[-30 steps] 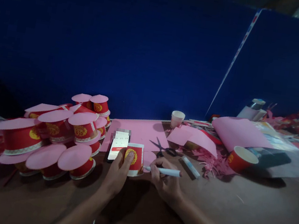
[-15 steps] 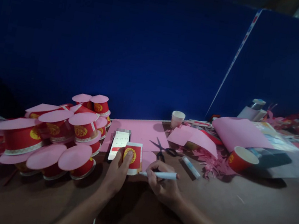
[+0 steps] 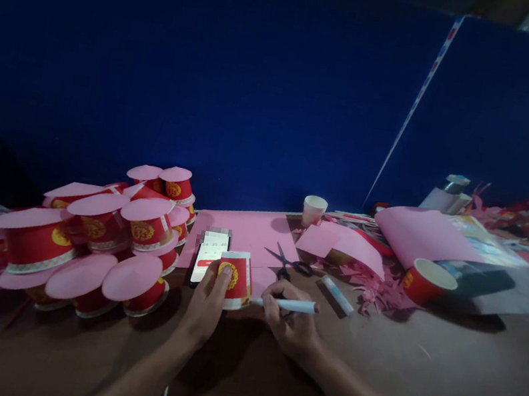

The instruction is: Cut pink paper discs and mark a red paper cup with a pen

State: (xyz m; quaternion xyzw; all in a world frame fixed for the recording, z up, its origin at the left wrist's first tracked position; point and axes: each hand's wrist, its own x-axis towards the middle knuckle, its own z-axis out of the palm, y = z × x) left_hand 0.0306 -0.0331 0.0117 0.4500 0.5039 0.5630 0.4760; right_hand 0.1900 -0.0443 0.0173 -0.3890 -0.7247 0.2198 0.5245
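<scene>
A red paper cup (image 3: pixel 241 280) with a gold emblem lies on its side in my left hand (image 3: pixel 207 303), the thumb pressed along its wall. My right hand (image 3: pixel 292 321) is closed around a white marker (image 3: pixel 298 306); its tip is close to the cup's lower right edge, and I cannot tell whether they touch. Under and behind the cup is a pink paper disc (image 3: pixel 265 278). A phone (image 3: pixel 210 258) with a lit screen lies just beyond my left hand. Dark scissors (image 3: pixel 289 268), blades apart, rest beyond my right hand, beside a glue tube (image 3: pixel 336 296).
Stacked red cups with pink paper brims (image 3: pixel 144 218) crowd the left side. Pink paper sheets (image 3: pixel 248 232) lie at the back, near a white cup (image 3: pixel 314 211). On the right are an open red cup (image 3: pixel 429 283), shredded pink paper (image 3: pixel 378 286) and plastic packaging (image 3: pixel 504 279). A blue partition (image 3: pixel 262 89) stands behind.
The marker and my right hand have shifted slightly right. The cup in my left hand has turned a little and moved slightly. The rest stays put.
</scene>
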